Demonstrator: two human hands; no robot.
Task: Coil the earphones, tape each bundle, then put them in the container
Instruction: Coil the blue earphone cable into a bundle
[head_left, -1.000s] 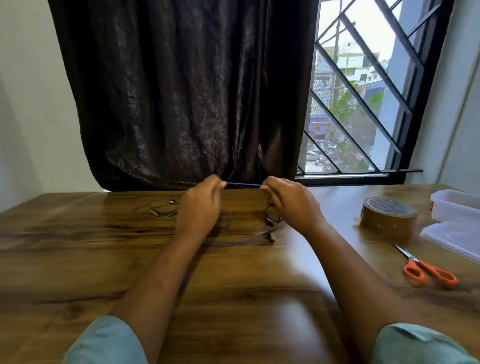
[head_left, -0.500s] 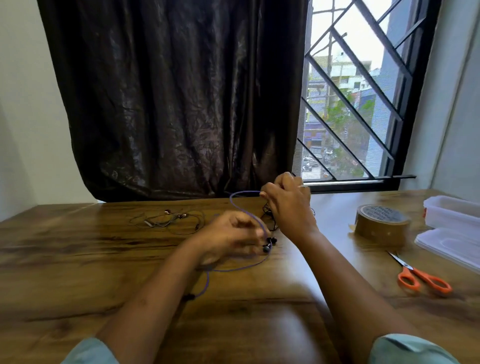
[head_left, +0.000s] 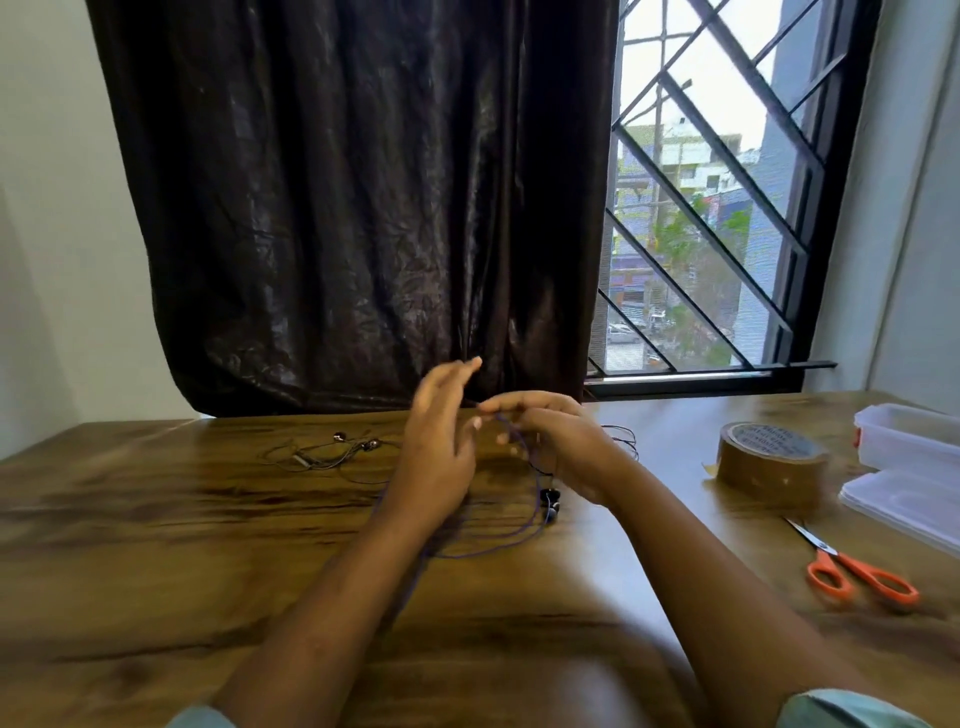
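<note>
**Purple cord pinched in right hand, left hand loose**

My right hand (head_left: 563, 449) was off the brown wood-grain table (head_left: 156, 545) with its fingers curled, pinching the thin purple-corded earphones (head_left: 549, 500) near the fingertips. From the pinch the cord dropped in loose loops to the tabletop. The two dark buds (head_left: 551, 514) sat just under my right palm, but I couldn't tell if they were hanging or resting on the wood. One long run of cord trailed back toward me beneath my left forearm.

My left hand (head_left: 441, 452) was just beside the right, raised, with fingers straight and slightly spread, pointing up. It was motion-blurred, so I couldn't tell whether it touched the cord.

A second set, the thin black-wired earphones (head_left: 332, 453), lay uncoiled on the table to the left of my left hand. More thin black wire (head_left: 623, 439) showed behind my right hand, too fine to tell what it belonged to.

Over on the right, well apart from both hands:
- the brown packing tape roll (head_left: 769, 462) lay flat
- the orange-handled scissors (head_left: 857, 571) were nearer me than the roll
- the clear plastic container (head_left: 909, 441) stood at the table's right edge
- its flat clear lid (head_left: 904, 501) was off, lying just in front of it

At the back were a dark crinkled curtain (head_left: 363, 208) and a black-barred window grille (head_left: 727, 208).
</note>
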